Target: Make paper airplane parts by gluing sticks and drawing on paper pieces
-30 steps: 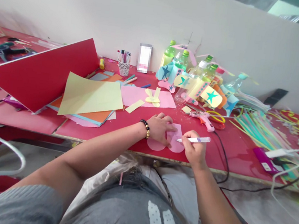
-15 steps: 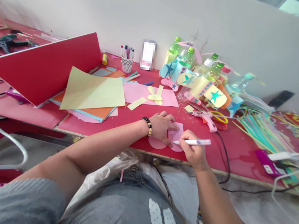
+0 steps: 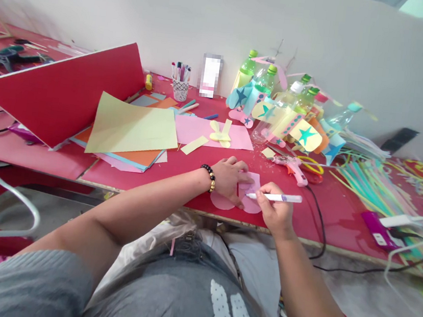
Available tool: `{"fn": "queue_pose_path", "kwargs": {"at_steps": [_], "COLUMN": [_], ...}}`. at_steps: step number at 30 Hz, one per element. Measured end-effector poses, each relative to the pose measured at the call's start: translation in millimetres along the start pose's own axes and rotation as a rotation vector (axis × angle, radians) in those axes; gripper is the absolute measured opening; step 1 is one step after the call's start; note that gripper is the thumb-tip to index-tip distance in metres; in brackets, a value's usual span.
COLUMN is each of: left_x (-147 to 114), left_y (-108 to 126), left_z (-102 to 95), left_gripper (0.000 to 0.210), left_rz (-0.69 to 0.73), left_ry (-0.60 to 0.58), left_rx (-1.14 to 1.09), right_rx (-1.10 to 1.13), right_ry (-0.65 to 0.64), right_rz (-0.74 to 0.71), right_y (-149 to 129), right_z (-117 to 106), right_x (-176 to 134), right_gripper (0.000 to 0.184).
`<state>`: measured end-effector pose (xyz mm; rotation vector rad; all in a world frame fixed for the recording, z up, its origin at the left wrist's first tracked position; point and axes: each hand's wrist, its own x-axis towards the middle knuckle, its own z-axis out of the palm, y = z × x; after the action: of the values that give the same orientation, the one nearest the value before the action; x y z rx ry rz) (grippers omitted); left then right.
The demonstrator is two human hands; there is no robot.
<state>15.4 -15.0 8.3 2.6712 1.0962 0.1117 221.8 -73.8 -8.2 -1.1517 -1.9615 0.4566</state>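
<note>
On the red table, my left hand (image 3: 229,179) lies spread over pink paper pieces, its fingers apart and pressing them down. One rounded pink piece (image 3: 223,201) shows below that palm, and another pink paper cutout (image 3: 251,203) lies to its right. My right hand (image 3: 275,210) grips a white marker (image 3: 279,197), whose tip points left at the right-hand cutout. Whether the tip touches the paper I cannot tell. A pink glue gun (image 3: 291,168) rests beyond my right hand, and yellow paper petals (image 3: 220,133) lie on a pink sheet (image 3: 194,130) farther back.
Plastic bottles decorated with paper (image 3: 280,102) stand against the wall. A marker cup (image 3: 180,89) and a phone (image 3: 211,76) are at the back. Coloured sheets (image 3: 133,131) and a leaning red board (image 3: 73,90) occupy the left; a purple power strip (image 3: 379,230) lies right.
My right hand has shifted slightly up and to the right with the marker, whose tip moved up along the pink cutout. My left hand stays in place.
</note>
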Motion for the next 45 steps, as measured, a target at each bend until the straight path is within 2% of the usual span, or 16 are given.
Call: {"fn": "queue_pose_path", "kwargs": {"at_steps": [6, 22, 38, 42, 45], "left_x": [-0.5, -0.6, -3.1, -5.8, -6.1], "left_y": [1.3, 2.2, -2.3, 1.2, 3.5], "left_z": [-1.7, 0.3, 3.8, 2.0, 2.6], "left_gripper": [0.084, 0.085, 0.087, 0.078, 0.082], "left_rz": [-0.01, -0.009, 0.017, 0.009, -0.003], "left_ry": [0.002, 0.016, 0.024, 0.034, 0.049], "left_rx": [-0.016, -0.007, -0.01, -0.017, -0.016], "right_rx": [-0.045, 0.074, 0.146, 0.136, 0.109], "right_ry": [0.008, -0.137, 0.063, 0.06, 0.041], "right_rz": [0.011, -0.039, 0.086, 0.11, 0.103], "right_y": [0.8, -1.6, -0.8, 2.4, 1.3], "right_z": [2.3, -0.1, -3.9, -0.8, 0.6], "right_x": [2.2, 0.5, -0.6, -0.7, -0.4], "right_gripper": [0.016, 0.018, 0.019, 0.016, 0.015]}}
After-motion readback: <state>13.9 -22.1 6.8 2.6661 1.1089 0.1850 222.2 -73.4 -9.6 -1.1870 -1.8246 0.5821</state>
